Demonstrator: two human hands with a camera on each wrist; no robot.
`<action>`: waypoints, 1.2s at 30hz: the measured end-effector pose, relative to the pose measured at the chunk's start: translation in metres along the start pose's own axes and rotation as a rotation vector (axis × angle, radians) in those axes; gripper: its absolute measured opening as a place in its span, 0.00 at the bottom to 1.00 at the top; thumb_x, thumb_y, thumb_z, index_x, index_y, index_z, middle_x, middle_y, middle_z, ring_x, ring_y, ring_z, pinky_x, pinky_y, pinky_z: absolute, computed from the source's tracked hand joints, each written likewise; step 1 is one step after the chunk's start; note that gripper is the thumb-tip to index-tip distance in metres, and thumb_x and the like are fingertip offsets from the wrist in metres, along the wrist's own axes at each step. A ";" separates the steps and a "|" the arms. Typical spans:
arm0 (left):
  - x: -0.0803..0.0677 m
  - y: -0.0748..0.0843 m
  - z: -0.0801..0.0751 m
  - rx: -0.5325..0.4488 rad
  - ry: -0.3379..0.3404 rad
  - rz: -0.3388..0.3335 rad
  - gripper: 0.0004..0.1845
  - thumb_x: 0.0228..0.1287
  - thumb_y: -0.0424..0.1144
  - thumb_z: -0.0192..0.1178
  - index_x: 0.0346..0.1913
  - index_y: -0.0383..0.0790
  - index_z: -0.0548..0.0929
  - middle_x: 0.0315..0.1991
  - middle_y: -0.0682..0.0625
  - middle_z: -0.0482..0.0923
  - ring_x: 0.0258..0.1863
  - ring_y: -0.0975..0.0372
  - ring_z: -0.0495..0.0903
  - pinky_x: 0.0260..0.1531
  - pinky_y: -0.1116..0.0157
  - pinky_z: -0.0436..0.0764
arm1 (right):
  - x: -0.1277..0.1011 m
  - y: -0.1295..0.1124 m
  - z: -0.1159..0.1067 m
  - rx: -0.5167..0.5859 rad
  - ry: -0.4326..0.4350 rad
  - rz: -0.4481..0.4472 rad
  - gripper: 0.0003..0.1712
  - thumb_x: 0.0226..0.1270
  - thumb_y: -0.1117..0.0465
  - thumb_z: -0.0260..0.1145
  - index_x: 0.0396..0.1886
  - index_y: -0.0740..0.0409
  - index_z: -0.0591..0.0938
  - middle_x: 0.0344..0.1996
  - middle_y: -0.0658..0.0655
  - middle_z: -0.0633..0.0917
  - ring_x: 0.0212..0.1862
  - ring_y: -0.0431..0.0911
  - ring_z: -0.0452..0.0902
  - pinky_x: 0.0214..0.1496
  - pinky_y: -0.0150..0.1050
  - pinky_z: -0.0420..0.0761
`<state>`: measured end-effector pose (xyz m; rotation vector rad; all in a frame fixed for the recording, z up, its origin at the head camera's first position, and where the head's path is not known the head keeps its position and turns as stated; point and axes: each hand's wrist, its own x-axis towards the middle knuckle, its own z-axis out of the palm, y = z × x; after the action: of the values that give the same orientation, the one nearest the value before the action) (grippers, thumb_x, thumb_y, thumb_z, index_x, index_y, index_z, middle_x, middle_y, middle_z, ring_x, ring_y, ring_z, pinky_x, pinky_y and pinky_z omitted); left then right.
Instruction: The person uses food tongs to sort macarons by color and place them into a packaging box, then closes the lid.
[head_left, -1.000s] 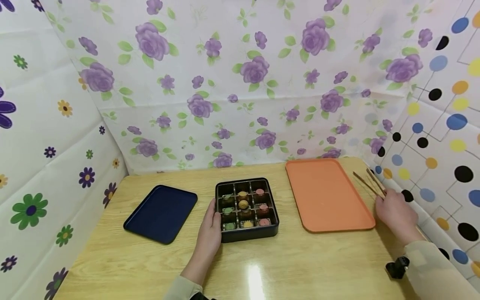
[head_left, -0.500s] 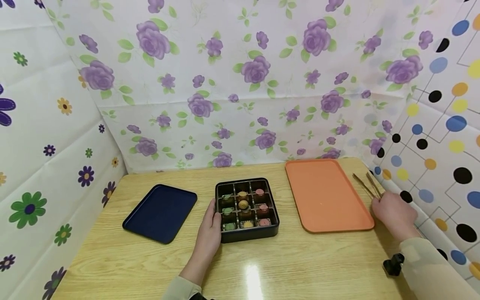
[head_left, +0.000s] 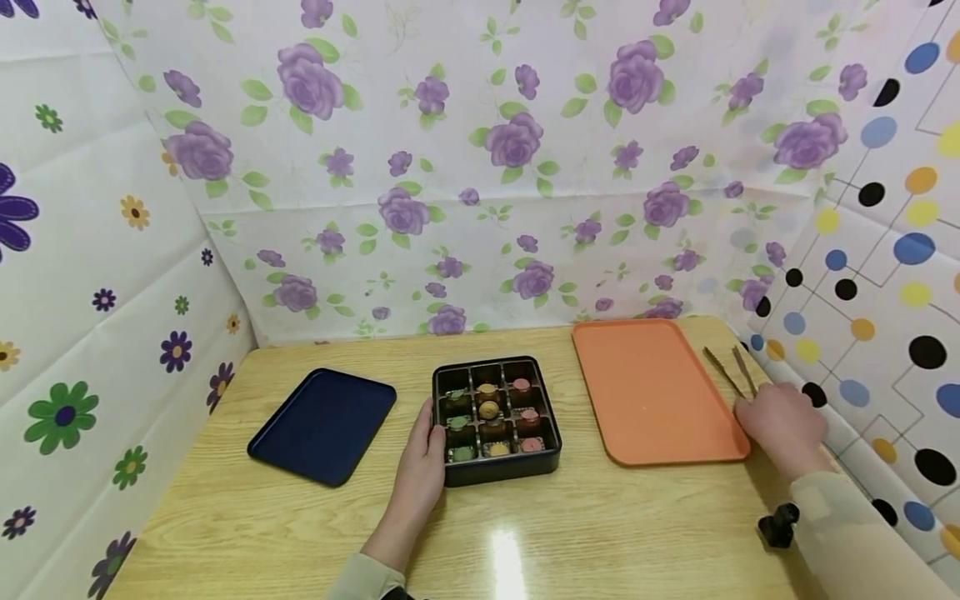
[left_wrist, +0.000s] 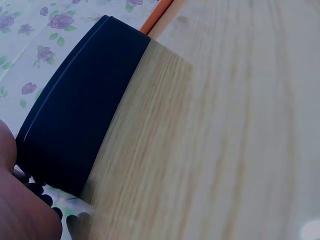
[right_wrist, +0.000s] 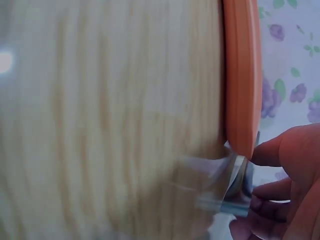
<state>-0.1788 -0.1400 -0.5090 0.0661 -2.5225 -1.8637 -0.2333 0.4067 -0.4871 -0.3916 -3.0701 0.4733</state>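
Observation:
In the head view, my left hand [head_left: 422, 462] rests along the left side of a dark compartmented box [head_left: 501, 477], fingers extended and thumb near its front left corner. Small round green [head_left: 458, 422], yellow [head_left: 489, 409] and pink [head_left: 529, 415] pieces sit in the compartments. Seen from the left wrist, the box's smooth dark side [left_wrist: 85, 110] stands beside that hand. At the far right, my right hand [head_left: 782, 423] grips metal tongs [head_left: 722, 369], their two arms spread and pointing away. The right wrist view shows the tongs' shiny end [right_wrist: 239, 187] between thumb and fingers.
An orange tray [head_left: 652, 392] lies between the box and the right hand, its right edge close to the fingers. Left of the box lies a dark blue tray [head_left: 322, 429]. Patterned cloth walls [head_left: 480, 183] border the wooden table [head_left: 600, 533] behind and on both sides.
My right hand has shifted a little to the left with the tongs, closer to the orange tray. The left hand and the box stay in place.

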 end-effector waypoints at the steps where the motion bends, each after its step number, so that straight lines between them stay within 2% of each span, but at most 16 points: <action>1: 0.000 0.000 0.000 0.007 -0.001 0.003 0.33 0.95 0.45 0.41 0.93 0.50 0.48 0.91 0.45 0.46 0.88 0.44 0.48 0.82 0.36 0.55 | -0.001 -0.003 0.001 -0.008 0.032 -0.014 0.29 0.83 0.50 0.54 0.49 0.78 0.80 0.49 0.81 0.75 0.48 0.77 0.72 0.34 0.71 0.76; 4: 0.001 0.003 -0.003 0.021 0.001 0.009 0.33 0.95 0.47 0.41 0.93 0.50 0.47 0.90 0.43 0.47 0.87 0.43 0.51 0.82 0.35 0.56 | -0.002 -0.014 0.004 -0.026 0.110 -0.053 0.36 0.86 0.48 0.56 0.65 0.83 0.74 0.61 0.86 0.68 0.59 0.84 0.61 0.45 0.79 0.73; 7: 0.001 0.006 -0.006 0.033 0.005 0.020 0.33 0.95 0.49 0.41 0.93 0.50 0.47 0.90 0.41 0.50 0.86 0.41 0.55 0.81 0.34 0.59 | 0.000 -0.029 0.006 -0.008 0.156 -0.093 0.40 0.86 0.47 0.60 0.75 0.81 0.69 0.68 0.86 0.66 0.66 0.85 0.59 0.55 0.83 0.70; 9: 0.002 0.008 -0.008 0.033 0.005 0.029 0.34 0.95 0.50 0.41 0.93 0.51 0.46 0.89 0.40 0.50 0.85 0.41 0.57 0.80 0.34 0.59 | 0.002 -0.040 0.009 0.010 0.187 -0.119 0.42 0.86 0.46 0.62 0.77 0.79 0.69 0.70 0.85 0.67 0.68 0.84 0.60 0.59 0.83 0.70; 13: 0.004 0.010 -0.009 0.049 0.018 0.040 0.34 0.95 0.52 0.41 0.93 0.50 0.46 0.86 0.37 0.58 0.82 0.40 0.63 0.78 0.34 0.63 | -0.001 -0.066 0.016 0.046 0.249 -0.200 0.42 0.86 0.45 0.64 0.77 0.79 0.69 0.68 0.84 0.71 0.68 0.82 0.65 0.60 0.82 0.73; 16: 0.005 0.011 -0.013 0.080 0.036 0.050 0.35 0.95 0.53 0.41 0.93 0.50 0.47 0.85 0.36 0.60 0.81 0.40 0.64 0.77 0.33 0.64 | -0.009 -0.087 0.018 0.069 0.284 -0.273 0.42 0.86 0.46 0.67 0.77 0.79 0.70 0.68 0.84 0.73 0.67 0.81 0.68 0.58 0.81 0.74; 18: 0.006 0.011 -0.018 0.101 0.044 0.052 0.36 0.94 0.56 0.40 0.93 0.50 0.47 0.87 0.37 0.57 0.82 0.40 0.63 0.78 0.34 0.64 | -0.016 -0.101 0.018 0.083 0.291 -0.316 0.43 0.85 0.46 0.68 0.78 0.79 0.70 0.69 0.84 0.73 0.68 0.81 0.69 0.61 0.80 0.74; 21: 0.006 0.012 -0.028 0.127 0.044 0.058 0.38 0.93 0.61 0.38 0.93 0.50 0.46 0.90 0.40 0.49 0.84 0.40 0.59 0.80 0.35 0.60 | -0.025 -0.124 0.017 0.109 0.271 -0.365 0.44 0.85 0.46 0.68 0.80 0.78 0.68 0.71 0.82 0.72 0.70 0.79 0.69 0.65 0.78 0.73; 25: 0.004 0.011 -0.044 0.140 0.041 0.064 0.39 0.92 0.63 0.36 0.93 0.50 0.44 0.91 0.43 0.42 0.87 0.42 0.50 0.83 0.36 0.54 | -0.032 -0.152 0.018 0.131 0.232 -0.394 0.45 0.86 0.45 0.67 0.83 0.75 0.66 0.75 0.79 0.71 0.73 0.77 0.68 0.70 0.75 0.72; 30: 0.005 0.010 -0.060 0.178 0.048 0.067 0.36 0.94 0.58 0.35 0.93 0.49 0.44 0.91 0.43 0.42 0.89 0.45 0.44 0.84 0.38 0.52 | -0.039 -0.185 0.021 0.130 0.171 -0.393 0.46 0.88 0.43 0.64 0.87 0.70 0.62 0.80 0.76 0.67 0.78 0.73 0.65 0.76 0.72 0.68; 36: 0.006 0.009 -0.077 0.263 0.076 0.056 0.37 0.94 0.57 0.36 0.92 0.44 0.45 0.91 0.41 0.42 0.89 0.44 0.42 0.85 0.39 0.50 | -0.055 -0.223 0.030 0.122 0.150 -0.474 0.48 0.87 0.42 0.65 0.87 0.69 0.62 0.82 0.73 0.67 0.80 0.70 0.64 0.81 0.67 0.66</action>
<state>-0.1824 -0.2108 -0.4778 0.0655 -2.6688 -1.4713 -0.2360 0.1784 -0.4475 0.2856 -2.8292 0.5688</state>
